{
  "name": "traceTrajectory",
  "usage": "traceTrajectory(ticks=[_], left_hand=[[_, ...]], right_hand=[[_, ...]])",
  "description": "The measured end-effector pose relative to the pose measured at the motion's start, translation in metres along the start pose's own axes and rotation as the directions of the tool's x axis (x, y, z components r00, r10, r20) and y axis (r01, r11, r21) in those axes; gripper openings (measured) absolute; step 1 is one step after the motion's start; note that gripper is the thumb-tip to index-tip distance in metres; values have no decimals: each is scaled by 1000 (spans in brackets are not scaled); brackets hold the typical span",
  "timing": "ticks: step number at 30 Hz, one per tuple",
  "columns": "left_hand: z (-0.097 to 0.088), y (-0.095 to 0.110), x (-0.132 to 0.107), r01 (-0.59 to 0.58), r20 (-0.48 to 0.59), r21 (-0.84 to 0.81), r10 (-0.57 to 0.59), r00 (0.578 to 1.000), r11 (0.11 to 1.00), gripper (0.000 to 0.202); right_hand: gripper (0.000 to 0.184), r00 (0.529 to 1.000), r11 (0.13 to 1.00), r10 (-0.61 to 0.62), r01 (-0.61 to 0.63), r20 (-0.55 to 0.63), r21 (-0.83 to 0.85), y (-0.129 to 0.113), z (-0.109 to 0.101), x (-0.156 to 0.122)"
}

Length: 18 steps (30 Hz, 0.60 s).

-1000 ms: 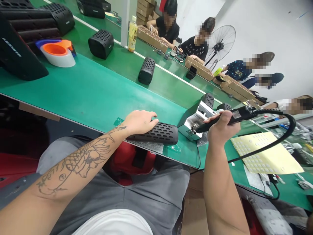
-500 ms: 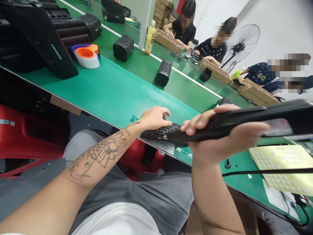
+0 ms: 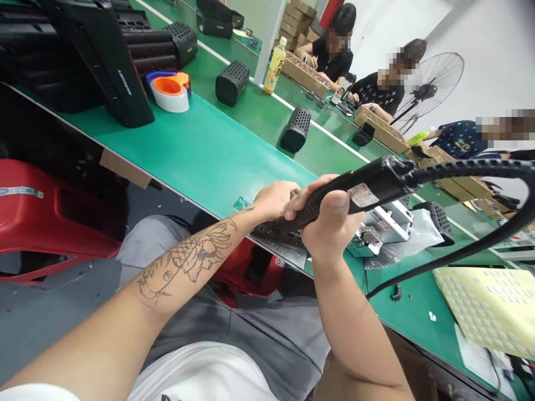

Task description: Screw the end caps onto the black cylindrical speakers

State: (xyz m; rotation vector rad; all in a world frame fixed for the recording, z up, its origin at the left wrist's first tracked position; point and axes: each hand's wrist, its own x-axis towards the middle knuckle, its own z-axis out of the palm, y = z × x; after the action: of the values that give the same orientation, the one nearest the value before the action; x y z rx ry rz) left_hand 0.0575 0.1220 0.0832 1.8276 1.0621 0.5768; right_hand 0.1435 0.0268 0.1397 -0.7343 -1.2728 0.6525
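My right hand [image 3: 328, 217] is wrapped around a black corded electric screwdriver [image 3: 368, 189], its thumb along the body below a white label. The tool points down and left at a perforated black speaker housing [image 3: 288, 239] lying at the table's front edge. Against that housing rests my left hand [image 3: 278, 199], fingers curled down; its fingertips are partly hidden behind the tool and my right hand. Where the bit meets the housing is also hidden.
A thick black cable [image 3: 472, 245] loops at right. Nearby are a metal device [image 3: 393, 223] and a yellow sticker sheet [image 3: 489, 306]. At left stand stacked black speakers [image 3: 125, 72] and a tape dispenser [image 3: 171, 94]. Co-workers sit across the green table; a red stool [image 3: 45, 223] is lower left.
My right hand has brought the screwdriver left and down toward the housing, near my left hand. The view has shifted, and the metal device behind the tool now shows.
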Motion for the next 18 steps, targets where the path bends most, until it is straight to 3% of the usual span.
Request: traceTrajectory(ticks=[5, 12, 16, 18], left_hand=[[-3, 4, 0, -1, 24, -109, 4, 1000, 994, 36], [-5, 6, -3, -47, 59, -27, 48, 997, 999, 47], [-1, 4, -1, -72, -60, -103, 66, 996, 992, 37], [1, -3, -1, -75, -144, -180, 50, 988, 981, 25]], right_hand=[[44, 995, 999, 20, -23, 102, 31, 5, -1, -3], [42, 981, 999, 24, -31, 195, 35, 8, -6, -5], [37, 978, 998, 41, -51, 203, 42, 11, -5, -6], [43, 984, 997, 50, -59, 171, 51, 7, -6, -3]])
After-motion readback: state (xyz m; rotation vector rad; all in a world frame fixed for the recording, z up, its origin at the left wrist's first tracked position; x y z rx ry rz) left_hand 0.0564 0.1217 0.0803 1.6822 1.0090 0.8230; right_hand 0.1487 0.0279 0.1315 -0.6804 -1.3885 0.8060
